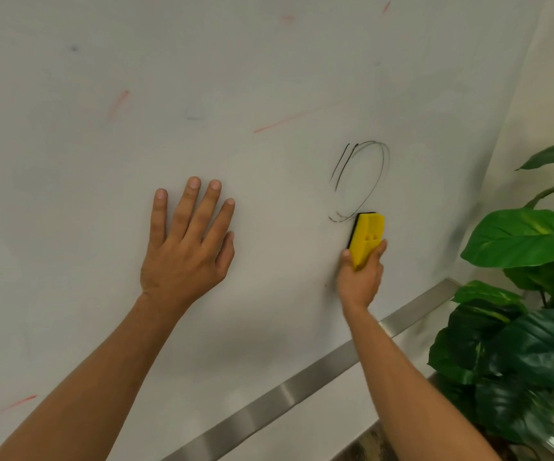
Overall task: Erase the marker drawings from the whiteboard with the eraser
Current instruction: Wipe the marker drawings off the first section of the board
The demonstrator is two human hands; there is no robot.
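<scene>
- The right hand grasps a yellow eraser by its lower end, thumb on the left edge and fingers wrapped around the right edge.
- The eraser stands nearly upright, its black felt side pressed to the whiteboard, the yellow back facing the camera.
- The eraser's top edge touches the bottom of a black marker oval, drawn with several overlapping loops; the rest of the oval rises above and slightly left of the eraser.
- Two short black strokes lie just beside the oval's upper left side.
- The left hand is released and holds nothing; it lies flat on the whiteboard with fingers spread, well to the left of the eraser.
- Faint red marker streaks remain on the board: one above and between the hands, one farther left, one at the lower left near the left forearm, and small ones at the top.
- Blurry grey smudges sit on the upper left part of the board.
- A metal frame strip runs along the board's lower edge, passing behind the right forearm.
- A leafy green plant stands to the right of the board, beyond the right arm.
</scene>
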